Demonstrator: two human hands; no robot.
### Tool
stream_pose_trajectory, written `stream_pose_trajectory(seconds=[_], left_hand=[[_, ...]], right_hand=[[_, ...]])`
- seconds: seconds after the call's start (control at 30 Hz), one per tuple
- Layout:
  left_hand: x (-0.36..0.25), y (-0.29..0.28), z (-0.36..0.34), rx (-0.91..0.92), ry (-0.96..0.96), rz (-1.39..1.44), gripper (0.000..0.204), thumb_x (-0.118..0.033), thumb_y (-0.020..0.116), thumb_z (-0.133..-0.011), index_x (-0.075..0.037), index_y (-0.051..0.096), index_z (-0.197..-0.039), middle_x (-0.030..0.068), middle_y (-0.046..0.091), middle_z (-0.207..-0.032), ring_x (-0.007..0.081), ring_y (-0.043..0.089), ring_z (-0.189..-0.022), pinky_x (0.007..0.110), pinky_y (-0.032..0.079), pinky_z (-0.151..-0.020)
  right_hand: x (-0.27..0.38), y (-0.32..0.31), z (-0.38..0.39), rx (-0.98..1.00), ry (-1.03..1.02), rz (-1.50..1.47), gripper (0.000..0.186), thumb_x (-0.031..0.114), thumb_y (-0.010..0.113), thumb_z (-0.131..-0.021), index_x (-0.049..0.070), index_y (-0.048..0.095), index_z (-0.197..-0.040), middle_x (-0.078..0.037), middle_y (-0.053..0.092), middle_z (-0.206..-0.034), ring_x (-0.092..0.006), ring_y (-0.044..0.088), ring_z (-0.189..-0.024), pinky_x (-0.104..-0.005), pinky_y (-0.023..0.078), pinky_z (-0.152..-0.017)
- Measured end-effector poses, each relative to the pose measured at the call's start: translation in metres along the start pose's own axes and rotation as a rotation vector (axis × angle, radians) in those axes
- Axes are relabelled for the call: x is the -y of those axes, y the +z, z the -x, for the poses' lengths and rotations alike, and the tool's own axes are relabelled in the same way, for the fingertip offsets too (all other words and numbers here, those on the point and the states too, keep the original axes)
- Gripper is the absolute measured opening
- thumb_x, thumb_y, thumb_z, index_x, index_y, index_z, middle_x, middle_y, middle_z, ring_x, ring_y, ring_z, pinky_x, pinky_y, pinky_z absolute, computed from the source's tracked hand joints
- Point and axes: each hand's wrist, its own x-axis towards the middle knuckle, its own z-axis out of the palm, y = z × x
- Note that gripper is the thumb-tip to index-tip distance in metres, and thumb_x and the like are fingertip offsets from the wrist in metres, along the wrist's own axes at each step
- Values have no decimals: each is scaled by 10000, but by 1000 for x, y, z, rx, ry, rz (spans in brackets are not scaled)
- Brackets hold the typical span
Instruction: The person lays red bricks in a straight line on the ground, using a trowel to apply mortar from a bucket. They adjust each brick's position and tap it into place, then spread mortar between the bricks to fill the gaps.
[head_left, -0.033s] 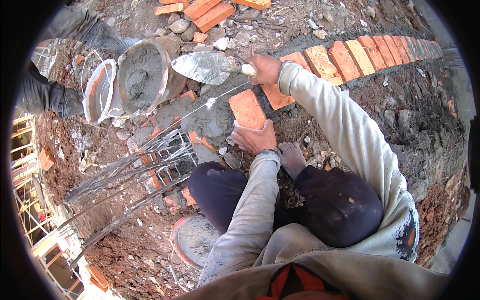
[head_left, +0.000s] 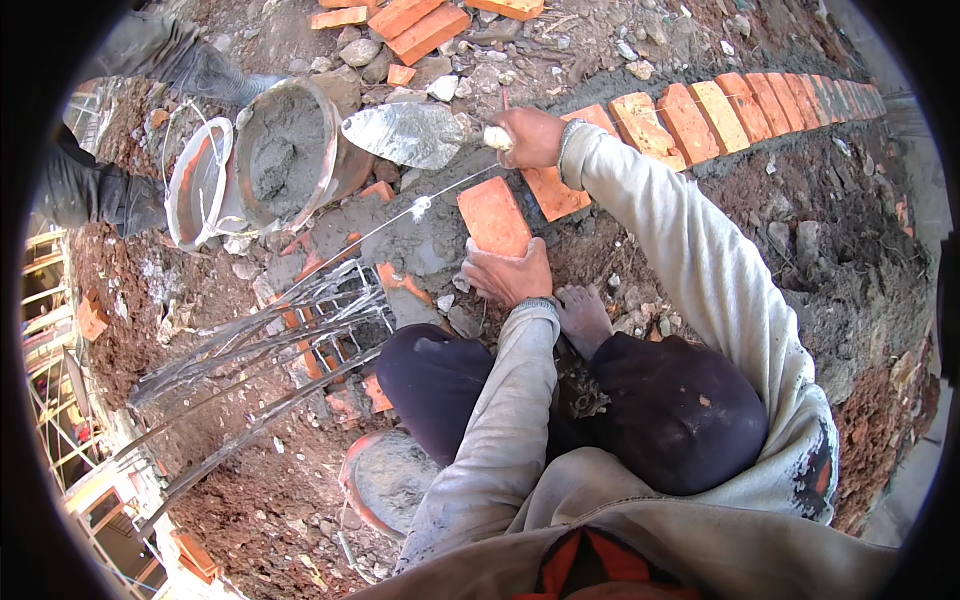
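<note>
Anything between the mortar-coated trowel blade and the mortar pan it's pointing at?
Nothing visible. The right hand holds the grey mortar-coated steel trowel beside the round metal pan of grey mortar; the gap looks open.

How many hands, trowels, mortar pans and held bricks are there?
Hands: 2, left hand and right hand
Trowels: 1, trowel
Mortar pans: 2, full pan and empty pan
Held bricks: 1, brick
Total: 6
</note>
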Motion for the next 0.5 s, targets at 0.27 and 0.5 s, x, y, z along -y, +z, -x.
stream_pose_trajectory(seconds=[0.27, 0.5], left_hand=[[-8, 18, -34, -17, 175, 57, 869, -277, 797, -590, -160, 441, -1373, 192, 431, -1082, 388, 437, -1033, 486, 362, -888], [-11, 19, -33, 114, 169, -13, 793, -314, 817, -589, -177, 550, -1323, 185, 413, -1079, 377, 436, -1024, 462, 389, -900]], right_hand=[[14, -13, 8, -11, -21, -30, 330, 179, 698, -674, 9, 596, -938, -218, 644, -846, -390, 636, -836, -437, 497, -746], [10, -32, 57, -210, 168, -247, 350, 184, 726, -732, -15, 575, -977, -98, 591, -768, -167, 571, -674, -313, 475, -621]])
